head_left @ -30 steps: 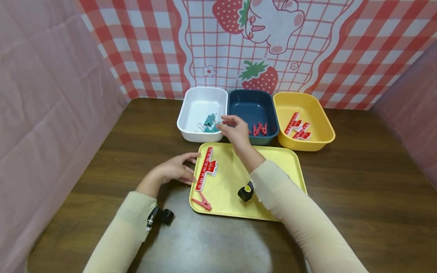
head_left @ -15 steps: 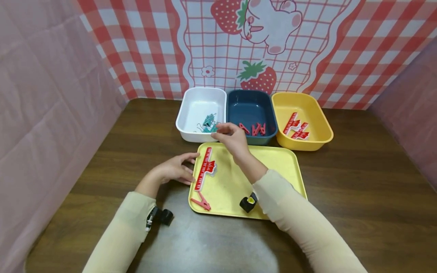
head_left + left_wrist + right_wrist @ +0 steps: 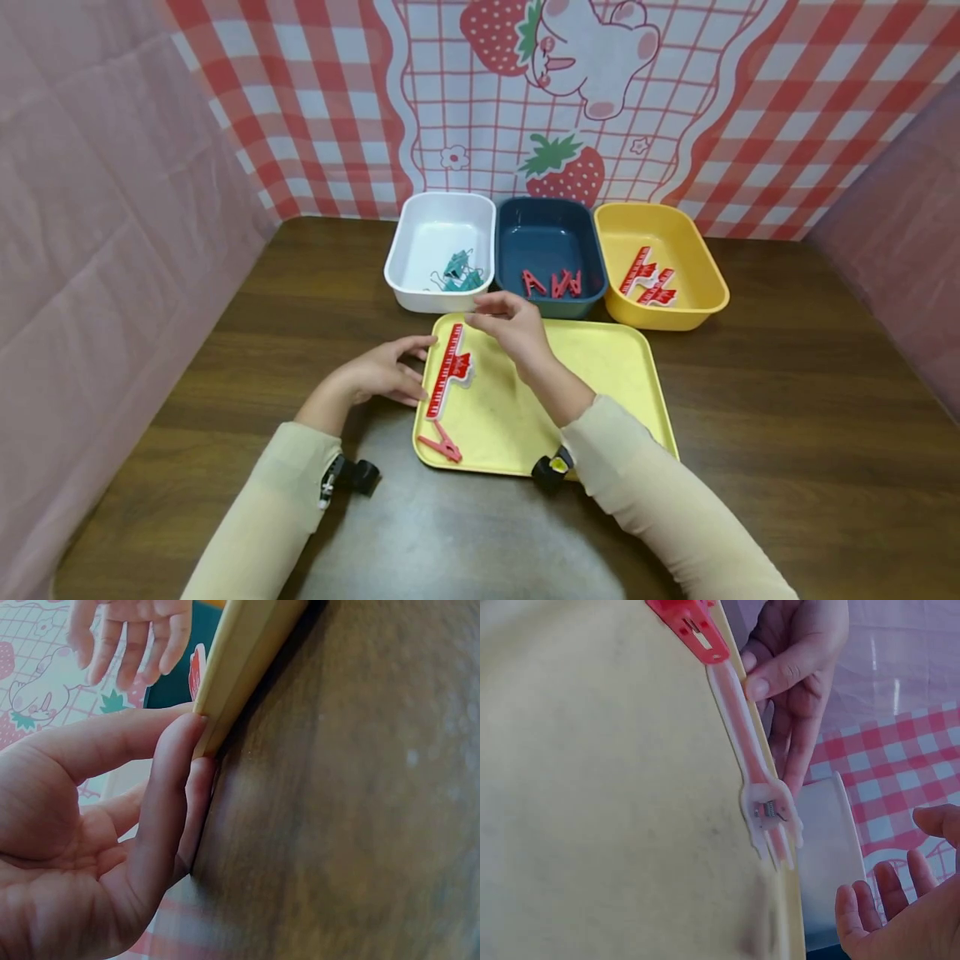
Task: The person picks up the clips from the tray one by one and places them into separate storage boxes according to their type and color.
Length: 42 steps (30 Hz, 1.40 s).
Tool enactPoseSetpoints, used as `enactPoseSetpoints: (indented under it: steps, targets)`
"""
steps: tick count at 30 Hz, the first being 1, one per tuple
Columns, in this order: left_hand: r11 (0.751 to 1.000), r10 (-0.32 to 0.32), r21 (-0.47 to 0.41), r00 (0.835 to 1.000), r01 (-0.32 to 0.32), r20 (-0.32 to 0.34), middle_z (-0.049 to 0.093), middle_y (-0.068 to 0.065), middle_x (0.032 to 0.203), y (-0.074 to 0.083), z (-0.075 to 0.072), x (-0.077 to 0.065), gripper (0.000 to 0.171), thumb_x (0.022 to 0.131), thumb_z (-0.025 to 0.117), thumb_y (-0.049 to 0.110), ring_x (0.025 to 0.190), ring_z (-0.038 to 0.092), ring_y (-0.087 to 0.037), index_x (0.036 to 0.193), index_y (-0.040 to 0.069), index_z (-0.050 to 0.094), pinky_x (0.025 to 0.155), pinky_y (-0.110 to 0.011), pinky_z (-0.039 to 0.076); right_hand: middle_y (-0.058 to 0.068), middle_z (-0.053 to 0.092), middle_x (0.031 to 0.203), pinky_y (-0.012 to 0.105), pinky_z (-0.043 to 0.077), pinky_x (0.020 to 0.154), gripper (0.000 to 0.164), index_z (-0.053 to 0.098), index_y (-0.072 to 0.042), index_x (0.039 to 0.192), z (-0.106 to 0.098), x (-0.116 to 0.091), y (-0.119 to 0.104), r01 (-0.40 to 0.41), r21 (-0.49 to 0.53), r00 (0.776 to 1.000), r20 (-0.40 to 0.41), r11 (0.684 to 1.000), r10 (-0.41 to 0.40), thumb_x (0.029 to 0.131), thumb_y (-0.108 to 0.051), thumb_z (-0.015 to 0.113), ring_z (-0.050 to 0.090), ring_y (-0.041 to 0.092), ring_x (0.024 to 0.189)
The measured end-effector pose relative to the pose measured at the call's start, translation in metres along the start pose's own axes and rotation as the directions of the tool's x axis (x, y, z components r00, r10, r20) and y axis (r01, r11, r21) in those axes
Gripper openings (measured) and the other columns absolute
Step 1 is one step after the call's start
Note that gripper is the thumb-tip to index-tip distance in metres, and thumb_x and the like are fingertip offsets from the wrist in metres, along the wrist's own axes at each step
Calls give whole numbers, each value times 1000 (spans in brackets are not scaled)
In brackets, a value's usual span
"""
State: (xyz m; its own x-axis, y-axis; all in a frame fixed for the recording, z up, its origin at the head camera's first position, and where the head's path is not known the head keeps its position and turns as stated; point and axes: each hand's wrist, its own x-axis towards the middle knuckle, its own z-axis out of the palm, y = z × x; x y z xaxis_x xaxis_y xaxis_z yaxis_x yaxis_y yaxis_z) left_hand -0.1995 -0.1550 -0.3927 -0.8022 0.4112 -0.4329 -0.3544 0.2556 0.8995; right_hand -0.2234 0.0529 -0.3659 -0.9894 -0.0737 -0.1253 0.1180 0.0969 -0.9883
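My left hand [image 3: 384, 372] rests at the left rim of the yellow tray [image 3: 577, 383]. In the left wrist view its thumb and fingertips touch that rim, with the fingers fairly straight. A long red-and-white clip [image 3: 447, 373] with piano-key markings lies along the tray's left side, just inside the hand. Below it is a red clothespin [image 3: 442, 445], whose jaw end meets the long clip. My right hand [image 3: 519, 335] hovers over the tray's far left part, fingers loosely bent and nothing between them; the right wrist view shows the spread fingers [image 3: 890, 892] bare.
Behind the tray stand three bins side by side. The white bin [image 3: 427, 242] holds teal binder clips [image 3: 459, 271], the dark blue bin [image 3: 547, 229] red clothespins [image 3: 561, 283]. Two shorter red-and-white clips [image 3: 657, 289] lie in the yellow bin [image 3: 693, 250]. A checked cloth hangs behind.
My right hand has drawn back from above the white and blue bins toward the tray, uncovering clothespins in the blue bin. The left hand stays at the tray rim.
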Motion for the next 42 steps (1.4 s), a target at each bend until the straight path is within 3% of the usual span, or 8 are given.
enactPoseSetpoints:
  steps: [5,13,23,31,35,38,42]
  targets:
    - [1000,-4,7,1000,4,-1,31,-18,132,1,0,-1,81,77,63,-17,91,60,-23,145,9,27,74,-36,57,11,62,108,43,47,89,37,62,-1,113,-3,-6,6,-42,-21,999,5,999,42,79,-9,73,56,22,98]
    - [1000,-18,18,1000,18,1,30,-16,133,1,-1,1,81,78,64,-15,91,60,-22,146,10,27,75,-36,57,13,59,115,33,50,79,39,63,-2,113,-2,-14,14,-49,-66,999,11,997,49,76,-7,75,55,23,99]
    - [1000,-9,19,1000,9,10,29,-17,134,2,0,-1,82,78,63,-16,92,59,-23,146,9,25,75,-36,57,9,60,115,32,47,84,38,68,-6,107,5,-20,28,-53,-145,996,57,988,62,70,-3,78,49,27,108]
    - [1000,1,12,1000,-1,7,30,-18,133,1,0,-1,82,77,63,-17,92,59,-23,146,8,26,74,-37,57,8,59,109,30,44,80,41,70,-8,103,10,-20,38,-21,-203,995,91,979,40,64,2,80,48,24,100]
    - [1000,1,17,1000,-1,11,30,-18,133,1,0,-1,82,77,63,-17,93,59,-23,146,8,26,75,-36,57,6,60,109,31,44,86,41,71,-9,102,12,-20,40,30,-291,992,122,956,6,64,1,81,49,22,100]
    - [1000,1,22,1000,-2,14,29,-19,133,1,-1,0,82,77,64,-16,94,59,-24,146,8,25,75,-36,57,6,61,111,33,43,93,39,71,-11,101,13,-20,42,95,-385,987,157,918,-36,65,0,80,51,22,104]
    - [1000,-3,22,1000,3,11,30,-18,133,1,-1,0,82,77,63,-17,93,59,-23,146,8,26,75,-36,57,6,63,108,35,45,91,34,72,-11,99,15,-22,45,178,-467,977,191,866,-98,68,0,78,53,21,100]
